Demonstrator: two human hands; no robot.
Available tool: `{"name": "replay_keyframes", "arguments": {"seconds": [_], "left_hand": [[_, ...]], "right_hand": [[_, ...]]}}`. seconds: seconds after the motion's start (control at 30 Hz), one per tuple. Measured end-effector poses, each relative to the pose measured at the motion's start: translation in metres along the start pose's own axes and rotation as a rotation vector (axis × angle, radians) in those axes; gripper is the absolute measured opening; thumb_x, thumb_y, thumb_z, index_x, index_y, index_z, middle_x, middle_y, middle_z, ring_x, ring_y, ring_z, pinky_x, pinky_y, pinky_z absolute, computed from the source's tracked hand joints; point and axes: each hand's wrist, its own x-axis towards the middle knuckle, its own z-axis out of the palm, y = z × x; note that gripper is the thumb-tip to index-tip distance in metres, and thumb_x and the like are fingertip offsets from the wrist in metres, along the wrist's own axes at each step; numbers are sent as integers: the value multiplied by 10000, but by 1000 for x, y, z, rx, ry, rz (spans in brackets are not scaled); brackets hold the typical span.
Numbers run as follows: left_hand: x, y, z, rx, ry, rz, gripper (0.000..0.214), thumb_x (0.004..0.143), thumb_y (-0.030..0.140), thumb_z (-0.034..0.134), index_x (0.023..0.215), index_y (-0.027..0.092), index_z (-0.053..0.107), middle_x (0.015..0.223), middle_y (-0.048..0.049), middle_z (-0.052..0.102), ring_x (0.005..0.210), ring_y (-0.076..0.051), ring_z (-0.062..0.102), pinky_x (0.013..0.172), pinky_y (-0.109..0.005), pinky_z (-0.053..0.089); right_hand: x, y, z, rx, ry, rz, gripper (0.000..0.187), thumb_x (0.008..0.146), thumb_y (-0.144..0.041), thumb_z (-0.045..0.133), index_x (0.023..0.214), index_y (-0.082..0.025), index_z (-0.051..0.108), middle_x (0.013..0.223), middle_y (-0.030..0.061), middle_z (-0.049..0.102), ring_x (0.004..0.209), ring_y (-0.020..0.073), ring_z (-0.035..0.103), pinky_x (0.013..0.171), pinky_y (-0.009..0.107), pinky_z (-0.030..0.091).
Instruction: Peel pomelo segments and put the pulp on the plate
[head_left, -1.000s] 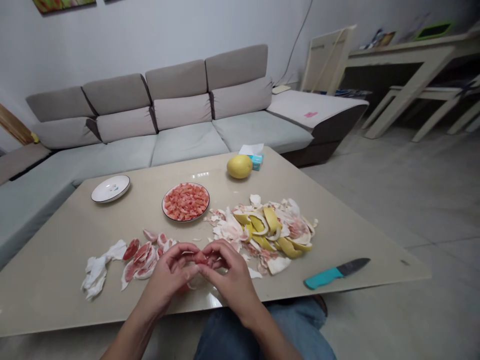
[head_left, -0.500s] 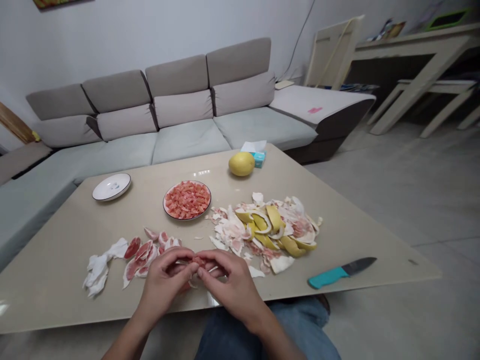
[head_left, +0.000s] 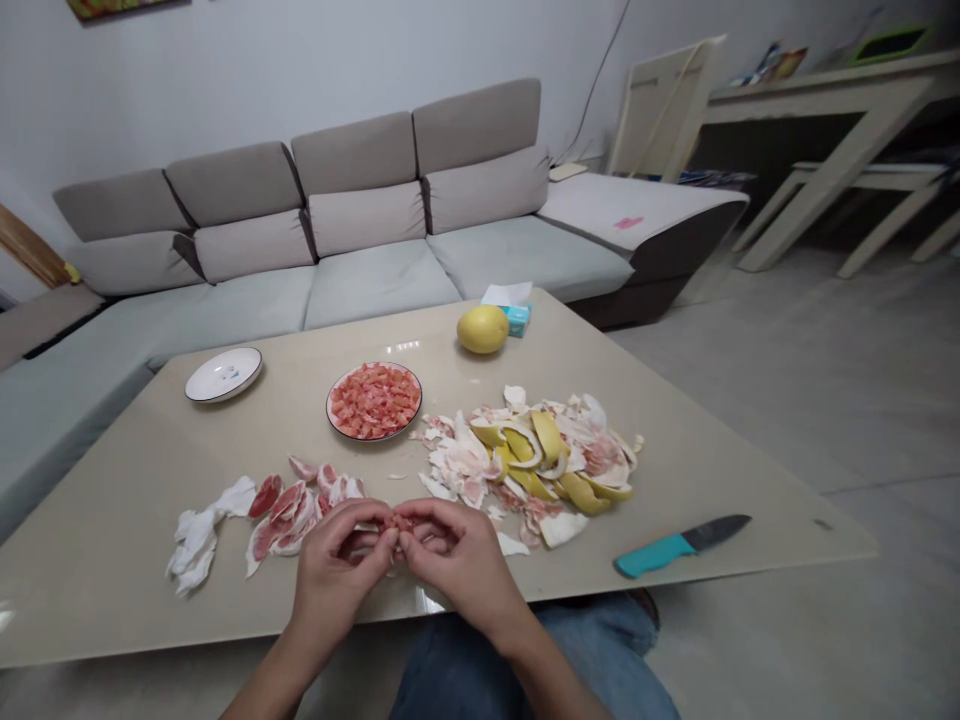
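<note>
My left hand (head_left: pixel 334 580) and my right hand (head_left: pixel 461 565) meet over the near edge of the table (head_left: pixel 112 520), fingers curled together around a pink pomelo segment (head_left: pixel 395 522) pinched between the fingertips. Just left of my hands lie several unpeeled pink pomelo segments (head_left: pixel 289 505) and a crumpled white tissue (head_left: pixel 196 535). A plate of peeled pink flesh (head_left: pixel 373 400) stands further back. To the right is a heap of yellow rind and white pith (head_left: pixel 536 455).
A teal-handled knife (head_left: pixel 679 545) lies near the table's right front edge. A whole yellow pomelo (head_left: pixel 483 328) and a tissue box (head_left: pixel 511 303) stand at the far side, an empty white dish (head_left: pixel 223 374) at the back left. A grey sofa (head_left: pixel 337 250) runs behind.
My hands have drawn slightly closer together and toward me, still working the segment between the fingertips. The view shifted a little; nothing else on the table moved.
</note>
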Motion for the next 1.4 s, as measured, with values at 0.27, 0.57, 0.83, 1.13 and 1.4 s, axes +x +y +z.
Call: {"name": "replay_keyframes", "arguments": {"seconds": [0.27,0.57,0.83,1.13,1.4], "left_hand": [[-6,-4,8,-135,123,-38,88,780,218,712,864,219,736,918,-54,729,851,-197,702,716,-254,599],[-2,-6,8,-235,211,-103,129,787,273,725,903,218,730,1031,-61,756,985,-227,702,864,-325,582],[6,-5,0,-118,190,14,104,782,247,722,882,236,748,1049,-72,704,1028,-239,660,842,-330,577],[7,-6,8,-101,117,22,87,794,263,706,863,237,752,961,-66,695,973,-221,651,864,-321,551],[3,-7,18,-214,35,-237,477,732,316,766,1164,239,579,1090,-72,640,907,-204,655,752,-301,563]], "right_hand": [[2,2,1,273,-33,83,239,704,-332,759,889,-191,706,723,16,721,620,163,693,649,296,599],[7,4,-12,93,21,-2,377,761,-348,714,1101,-197,654,869,40,698,816,190,673,678,285,557],[10,6,-25,-171,149,-107,500,753,-333,711,1229,-237,590,1189,88,623,962,214,636,813,356,536],[5,7,0,122,54,46,314,804,-450,680,945,-170,670,850,65,704,701,176,667,617,293,586],[2,14,2,-242,264,-257,172,861,-253,599,1001,-210,688,965,84,704,841,197,687,683,291,611]]}}
